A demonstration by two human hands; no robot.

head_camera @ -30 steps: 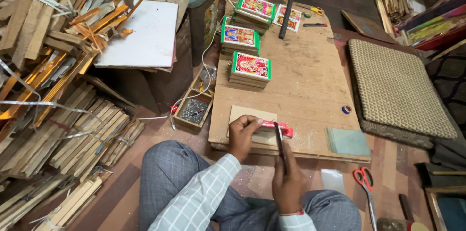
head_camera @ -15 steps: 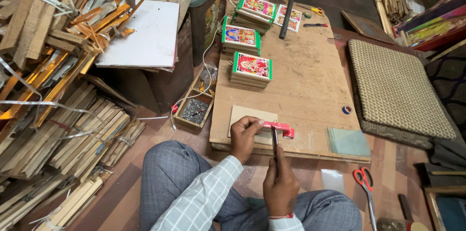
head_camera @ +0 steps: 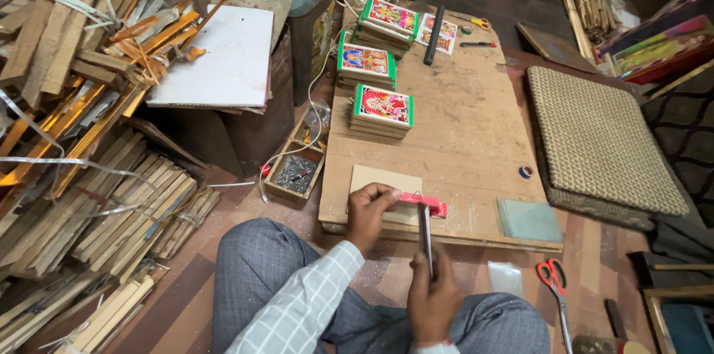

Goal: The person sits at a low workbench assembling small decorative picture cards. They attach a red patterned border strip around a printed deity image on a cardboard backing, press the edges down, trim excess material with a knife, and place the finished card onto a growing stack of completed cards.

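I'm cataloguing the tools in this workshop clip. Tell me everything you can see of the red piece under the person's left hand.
The red piece is a narrow, bright red strip, plastic by its look, lying flat and crosswise on a pale brown board near the front edge of the plywood worktop. The left hand presses its left end with the fingers. The right hand holds a slim dark tool upright against its right part. Its markings are too small to tell.

a thin tan board (head_camera: 387, 184) lies flat near the front edge of the wooden work surface. a pink ruler (head_camera: 418, 201) lies across its near part, running left to right. a slim dark blade tool (head_camera: 425, 239) stands nearly upright, its tip meeting the ruler's right end.
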